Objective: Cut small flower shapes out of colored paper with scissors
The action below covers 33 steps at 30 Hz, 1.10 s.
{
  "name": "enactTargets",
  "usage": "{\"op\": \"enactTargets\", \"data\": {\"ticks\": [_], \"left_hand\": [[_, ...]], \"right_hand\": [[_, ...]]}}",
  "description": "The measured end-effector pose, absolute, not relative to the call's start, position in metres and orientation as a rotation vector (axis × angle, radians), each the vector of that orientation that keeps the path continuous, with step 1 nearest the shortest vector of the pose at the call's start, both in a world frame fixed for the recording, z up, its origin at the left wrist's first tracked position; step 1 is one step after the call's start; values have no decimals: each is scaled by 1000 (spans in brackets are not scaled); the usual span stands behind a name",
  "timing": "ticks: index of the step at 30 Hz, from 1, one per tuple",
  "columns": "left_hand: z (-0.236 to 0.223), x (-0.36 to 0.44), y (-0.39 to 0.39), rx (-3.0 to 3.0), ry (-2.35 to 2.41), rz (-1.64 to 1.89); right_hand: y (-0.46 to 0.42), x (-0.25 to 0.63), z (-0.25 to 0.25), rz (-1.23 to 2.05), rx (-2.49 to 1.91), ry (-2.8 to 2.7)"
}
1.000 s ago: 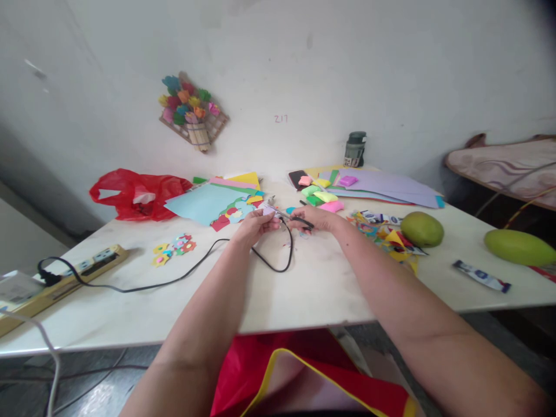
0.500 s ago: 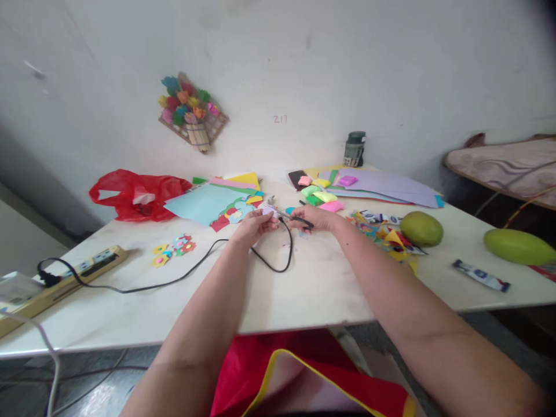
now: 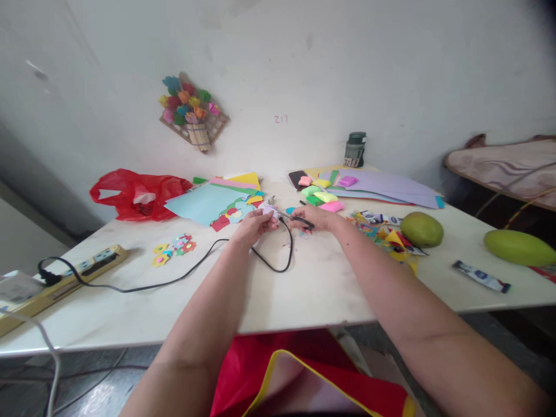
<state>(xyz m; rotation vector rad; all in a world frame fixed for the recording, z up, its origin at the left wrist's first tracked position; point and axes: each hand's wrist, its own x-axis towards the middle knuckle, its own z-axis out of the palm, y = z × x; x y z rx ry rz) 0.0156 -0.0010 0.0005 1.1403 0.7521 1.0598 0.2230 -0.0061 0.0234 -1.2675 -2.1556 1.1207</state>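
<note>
My left hand [image 3: 256, 225] pinches a small pale purple piece of paper [image 3: 269, 209] between thumb and fingers. Close to its right, my right hand [image 3: 316, 218] is closed around scissors [image 3: 307, 223] with black handles, their grey blades pointing left at the paper. A black cord [image 3: 290, 250] loops up between my hands; what it joins is mostly hidden behind the paper, with a small metallic tip [image 3: 271, 200] showing beyond. Colourful paper cut-outs [image 3: 232, 212] lie just past my left hand, and several paper flowers [image 3: 179, 245] are on the table to the left.
A power strip [image 3: 93, 265] feeds the cord. Light blue paper [image 3: 195, 204] and a red plastic bag [image 3: 143, 194] are at back left. Soft coloured packets [image 3: 325, 197], purple paper [image 3: 382, 184], scraps [image 3: 386, 238], green fruit [image 3: 421, 229] and a tube [image 3: 481, 276] lie right.
</note>
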Motion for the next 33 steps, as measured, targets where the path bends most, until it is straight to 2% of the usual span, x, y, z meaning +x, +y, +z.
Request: {"op": "enactTargets", "data": {"ticks": [33], "left_hand": [[0, 18, -2, 1160, 734, 1050]], "right_hand": [[-11, 221, 26, 1137, -1301, -2123]]}}
